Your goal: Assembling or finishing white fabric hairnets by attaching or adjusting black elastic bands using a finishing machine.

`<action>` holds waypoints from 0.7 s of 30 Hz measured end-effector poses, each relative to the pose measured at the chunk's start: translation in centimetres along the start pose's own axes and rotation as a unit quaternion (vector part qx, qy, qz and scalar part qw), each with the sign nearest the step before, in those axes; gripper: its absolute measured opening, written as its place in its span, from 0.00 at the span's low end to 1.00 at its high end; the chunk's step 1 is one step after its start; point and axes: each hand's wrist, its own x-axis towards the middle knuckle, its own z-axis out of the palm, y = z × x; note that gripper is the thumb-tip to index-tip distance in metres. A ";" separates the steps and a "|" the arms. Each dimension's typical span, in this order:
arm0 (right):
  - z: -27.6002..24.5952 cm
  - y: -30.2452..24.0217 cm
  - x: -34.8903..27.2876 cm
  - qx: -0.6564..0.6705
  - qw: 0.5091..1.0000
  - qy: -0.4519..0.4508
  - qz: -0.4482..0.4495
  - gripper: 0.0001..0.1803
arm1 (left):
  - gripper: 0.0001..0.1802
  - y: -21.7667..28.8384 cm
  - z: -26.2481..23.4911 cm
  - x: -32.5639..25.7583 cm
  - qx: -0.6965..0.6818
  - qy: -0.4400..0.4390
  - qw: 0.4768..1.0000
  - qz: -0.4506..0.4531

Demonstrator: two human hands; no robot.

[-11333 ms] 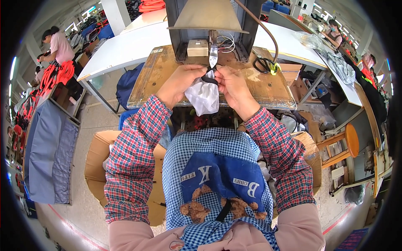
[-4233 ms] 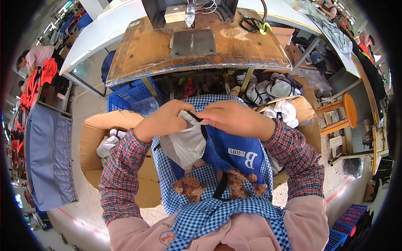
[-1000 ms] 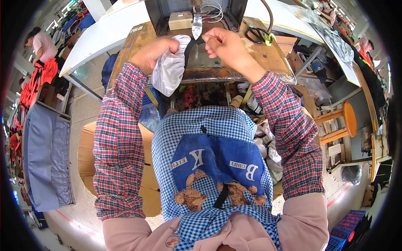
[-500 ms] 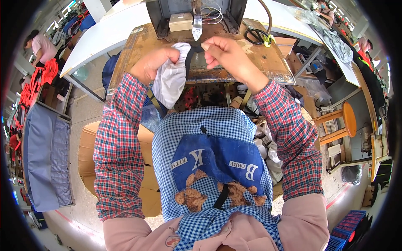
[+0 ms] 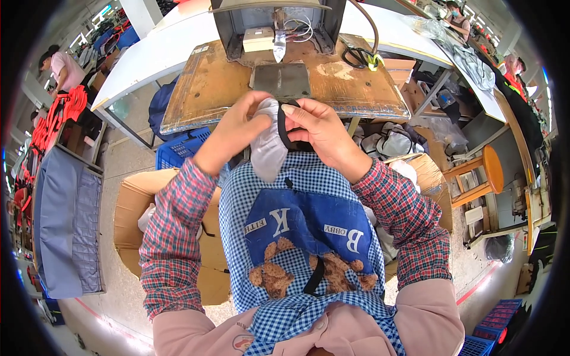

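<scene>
My left hand (image 5: 234, 132) and my right hand (image 5: 320, 132) hold a white cloth piece (image 5: 268, 148) with a black strap (image 5: 282, 126) just above my lap. The left fingers grip the cloth's top left. The right thumb and fingers pinch the black strap against its top right. The cloth hangs down over my blue checked apron (image 5: 297, 231). Beyond the hands lies a worn wooden bench (image 5: 208, 89) with a dark metal plate (image 5: 285, 80) and a machine (image 5: 276, 26) whose metal tip (image 5: 278, 50) points down at the plate.
A cardboard box (image 5: 133, 202) stands at my left, a blue crate (image 5: 175, 154) under the bench. More cloth pieces (image 5: 389, 139) fill a box at my right. A round wooden stool (image 5: 484, 172) is further right. A person (image 5: 62, 68) works at the far left.
Both hands have come back from the machine's tip toward my lap with the white cloth. The right hand now pinches the black strap at the cloth's top.
</scene>
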 end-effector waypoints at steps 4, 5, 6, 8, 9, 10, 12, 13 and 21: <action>-0.1 0.6 -0.6 -0.101 0.995 0.022 0.002 0.10 | 0.29 0.1 4.2 -2.1 0.345 0.198 0.890 0.224; 0.3 0.6 -0.8 -0.119 0.993 -0.004 -0.002 0.10 | 0.31 -0.1 5.0 -2.5 0.392 0.205 0.867 0.229; 0.4 0.7 -0.8 -0.119 0.993 -0.007 -0.002 0.10 | 0.32 -0.2 5.3 -2.6 0.437 0.210 0.843 0.234; 0.4 0.8 -0.8 -0.228 0.973 -0.025 -0.033 0.10 | 0.31 -0.8 5.0 -2.6 0.426 0.225 0.844 0.234; 0.4 0.3 -0.9 -0.258 0.965 -0.022 -0.050 0.11 | 0.28 -0.9 4.6 -2.9 0.398 0.199 0.871 0.208; 0.2 0.1 -1.0 -0.258 0.965 -0.020 -0.050 0.11 | 0.24 -1.0 4.1 -3.1 0.369 0.172 0.895 0.181; -0.3 -0.5 -1.1 -0.307 0.951 -0.042 -0.015 0.12 | 0.20 0.3 3.4 -3.5 0.349 0.132 0.918 0.136; -0.6 -1.0 -1.3 -0.307 0.951 -0.041 -0.015 0.12 | 0.16 0.8 3.0 -3.6 0.327 0.092 0.936 0.088; -1.0 -2.4 -1.3 -0.244 0.963 -0.092 0.069 0.11 | 0.09 -0.3 0.9 -2.8 0.196 -0.046 0.966 0.164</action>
